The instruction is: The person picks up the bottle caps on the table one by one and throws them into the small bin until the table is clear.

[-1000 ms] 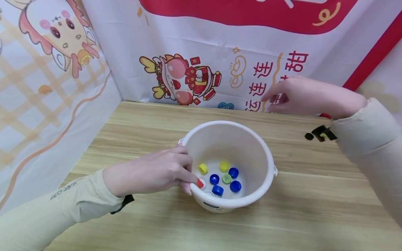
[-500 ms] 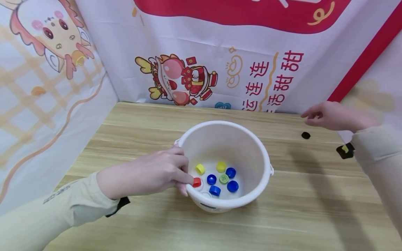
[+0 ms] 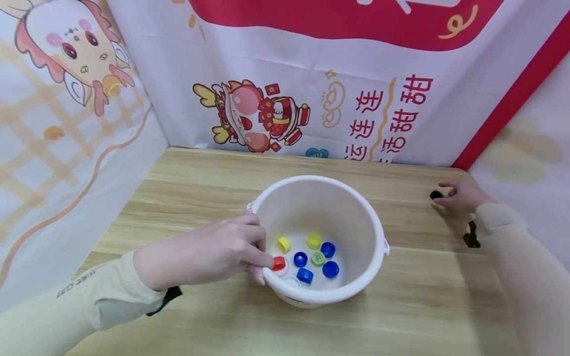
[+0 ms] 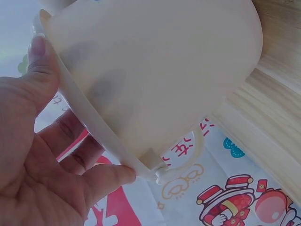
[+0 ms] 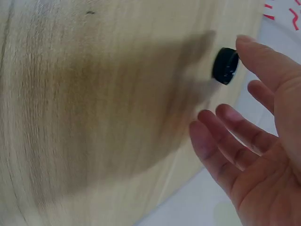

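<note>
A white plastic bucket stands on the wooden table, with several bottle caps on its floor: blue caps, a yellow cap, a green cap and a red cap. My left hand grips the left side of the rim. In the left wrist view its thumb lies against the outer wall and its fingers curl inside. At the table's far right, my right hand reaches around a black cap, thumb right beside it and the other fingers spread apart.
A white printed cloth hangs behind the table, and another cloth bounds the left side. The bucket's handle hangs at its side. A pale cloth wall borders the right end.
My right hand has moved right and down from above the table's back edge to the black cap. My left hand keeps its grip on the bucket, which stays in place.
</note>
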`<state>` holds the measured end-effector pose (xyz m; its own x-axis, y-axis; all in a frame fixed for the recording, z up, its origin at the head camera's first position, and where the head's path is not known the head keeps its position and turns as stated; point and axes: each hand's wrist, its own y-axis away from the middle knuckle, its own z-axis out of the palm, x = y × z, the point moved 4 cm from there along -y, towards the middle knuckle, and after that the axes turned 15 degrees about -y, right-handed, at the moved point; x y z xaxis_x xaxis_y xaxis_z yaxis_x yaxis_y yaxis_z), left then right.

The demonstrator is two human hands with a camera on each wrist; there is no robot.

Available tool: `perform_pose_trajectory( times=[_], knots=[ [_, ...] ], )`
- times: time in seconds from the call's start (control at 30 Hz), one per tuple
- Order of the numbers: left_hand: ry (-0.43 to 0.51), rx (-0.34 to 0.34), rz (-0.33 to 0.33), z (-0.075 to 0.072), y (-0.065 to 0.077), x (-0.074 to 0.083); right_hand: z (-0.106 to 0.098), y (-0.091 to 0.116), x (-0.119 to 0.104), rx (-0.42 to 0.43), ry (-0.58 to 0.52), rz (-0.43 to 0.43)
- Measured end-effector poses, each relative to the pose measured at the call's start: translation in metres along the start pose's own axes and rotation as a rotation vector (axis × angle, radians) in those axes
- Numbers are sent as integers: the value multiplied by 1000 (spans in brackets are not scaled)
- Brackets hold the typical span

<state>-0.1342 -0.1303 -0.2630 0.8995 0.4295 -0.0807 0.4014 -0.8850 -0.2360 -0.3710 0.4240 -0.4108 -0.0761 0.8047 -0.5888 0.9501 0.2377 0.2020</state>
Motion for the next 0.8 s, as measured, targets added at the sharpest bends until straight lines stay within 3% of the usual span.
perform_pose_trajectory(
  times=[0.6,0.7,0.8],
  knots=[
    [10,4,18,0,0,2,6,-7,8,84,90,-79],
    [13,-3,7,0,0,1,4,-3,-1,102,51,-67],
    [12,-2,0,0,0,0,1,4,-23,144,9,-108]
  ],
)
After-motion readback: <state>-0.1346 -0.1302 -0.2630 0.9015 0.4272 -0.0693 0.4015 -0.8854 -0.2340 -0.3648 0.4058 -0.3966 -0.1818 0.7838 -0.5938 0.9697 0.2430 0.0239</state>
